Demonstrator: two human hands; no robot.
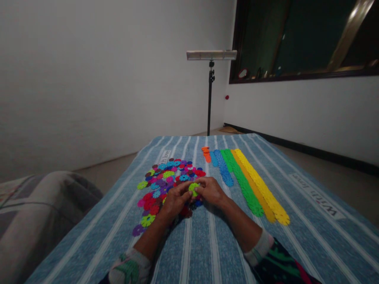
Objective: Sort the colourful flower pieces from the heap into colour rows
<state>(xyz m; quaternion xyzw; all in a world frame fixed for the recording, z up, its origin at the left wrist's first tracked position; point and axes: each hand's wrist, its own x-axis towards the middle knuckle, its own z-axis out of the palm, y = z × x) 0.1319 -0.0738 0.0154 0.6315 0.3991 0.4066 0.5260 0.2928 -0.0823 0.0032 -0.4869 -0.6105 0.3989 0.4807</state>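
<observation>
A lime-green notched plastic disc (194,189) is pinched between my two hands, above the near right side of a loose pile of mixed discs (161,183). My left hand (177,197) grips its left edge, fingers closed. My right hand (211,190) holds the other edge between thumb and fingers. Whether it is one disc or more stacked together, I cannot tell. To the right lie overlapping rows of discs sorted by colour: a short orange row (206,154), a blue row (224,169), a green row (242,185) and a long yellow row (262,185).
The discs lie on a blue and white striped cloth (198,252) printed with lettering. A lamp on a black stand (210,94) rises beyond the far edge. Grey fabric (50,213) bulges at the left. A dark-framed window (304,39) is in the right wall.
</observation>
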